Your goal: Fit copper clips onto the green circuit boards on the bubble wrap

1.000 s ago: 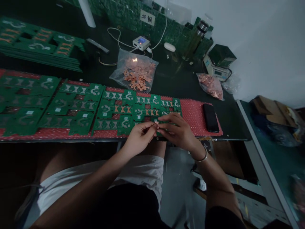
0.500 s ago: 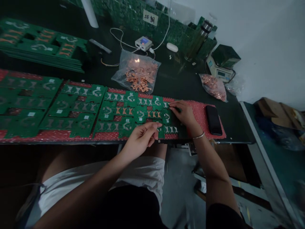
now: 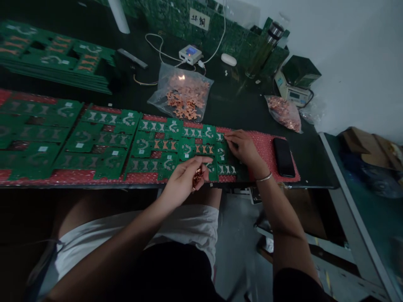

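Note:
My left hand (image 3: pixel 181 181) is curled palm up over the mat's front edge, its fingers wrapped round several small copper pieces (image 3: pixel 198 176). On the rightmost green circuit board panel (image 3: pixel 211 147), my right hand (image 3: pixel 244 147) has its fingertips pinched against the upper right section, beside a silvery pad. What sits between those fingertips, if anything, is too small to make out. Copper pieces (image 3: pixel 204 149) lie in the middle row of this panel, left of my right hand. Part of the panel is hidden under both hands.
More green panels (image 3: pixel 108 134) line the red bubble-wrap mat (image 3: pixel 266 153) leftward. Stacked panels (image 3: pixel 59 58) stand at the back left. An open bag of copper pieces (image 3: pixel 185 98), another bag (image 3: pixel 284 113), a phone (image 3: pixel 283 157), a scale (image 3: pixel 294 92) and a flask (image 3: pixel 264 50) surround the work.
My left hand has opened and turned slightly, so the copper pieces in its palm now show. My right hand stays at nearly the same spot on the panel.

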Tool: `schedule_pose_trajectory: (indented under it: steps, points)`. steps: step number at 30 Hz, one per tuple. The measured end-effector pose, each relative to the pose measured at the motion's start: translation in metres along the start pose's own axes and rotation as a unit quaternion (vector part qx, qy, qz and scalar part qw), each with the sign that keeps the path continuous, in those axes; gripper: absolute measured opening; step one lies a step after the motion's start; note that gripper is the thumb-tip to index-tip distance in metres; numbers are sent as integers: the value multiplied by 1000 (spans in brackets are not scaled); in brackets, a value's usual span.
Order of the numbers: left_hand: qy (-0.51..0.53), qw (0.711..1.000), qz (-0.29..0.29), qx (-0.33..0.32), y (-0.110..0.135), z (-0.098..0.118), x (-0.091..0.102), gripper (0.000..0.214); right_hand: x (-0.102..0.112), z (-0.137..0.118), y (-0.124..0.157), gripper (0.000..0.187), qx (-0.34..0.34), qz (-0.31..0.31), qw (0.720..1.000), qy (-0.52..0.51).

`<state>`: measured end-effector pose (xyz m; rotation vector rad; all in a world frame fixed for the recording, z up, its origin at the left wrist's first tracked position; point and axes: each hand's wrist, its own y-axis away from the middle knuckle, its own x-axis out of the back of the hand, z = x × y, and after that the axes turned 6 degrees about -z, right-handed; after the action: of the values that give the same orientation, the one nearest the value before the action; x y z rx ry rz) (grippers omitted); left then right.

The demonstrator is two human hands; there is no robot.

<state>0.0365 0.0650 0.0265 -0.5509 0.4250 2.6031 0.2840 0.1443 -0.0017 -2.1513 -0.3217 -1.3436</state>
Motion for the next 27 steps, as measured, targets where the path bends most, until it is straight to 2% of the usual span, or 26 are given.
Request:
schedule_pose_trajectory:
  steps: [4, 6, 9, 11, 14, 17, 19, 21, 24, 27]
  points:
    - [32, 999, 11, -4, 0, 0, 4, 51, 2, -2, 3, 26, -3, -23, 999, 39]
    - [45, 999, 13, -4, 0, 1, 5, 56, 4, -11, 4, 24, -11, -9, 999, 42]
    - [52, 999, 9, -3, 0, 0, 6, 64, 7, -41, 5, 21, -17, 36, 999, -5]
    - [53, 999, 5, -4, 0, -1, 6, 69, 8, -69, 6, 22, -2, 45, 997, -64]
    - [59, 998, 7, 2, 0, -4, 5, 72, 7, -104, 5, 19, 38, 17, 993, -111]
    - [70, 997, 13, 6, 2, -7, 4, 73, 5, -121, 2, 11, 36, -13, 992, -120]
    - [76, 997, 16, 9, 3, -7, 4, 68, 5, -124, 2, 6, 26, -24, 990, -138]
    - [80, 997, 5, 16, 4, -5, 4, 54, 7, -124, 2, 5, 16, -12, 986, -167]
    - [97, 994, -39, 32, 6, -1, 5, 33, 11, -122, 4, 6, 11, 20, 982, -187]
    - [117, 991, -49, 36, 6, 0, 6, 27, 15, -121, 5, 7, 15, 29, 982, -185]
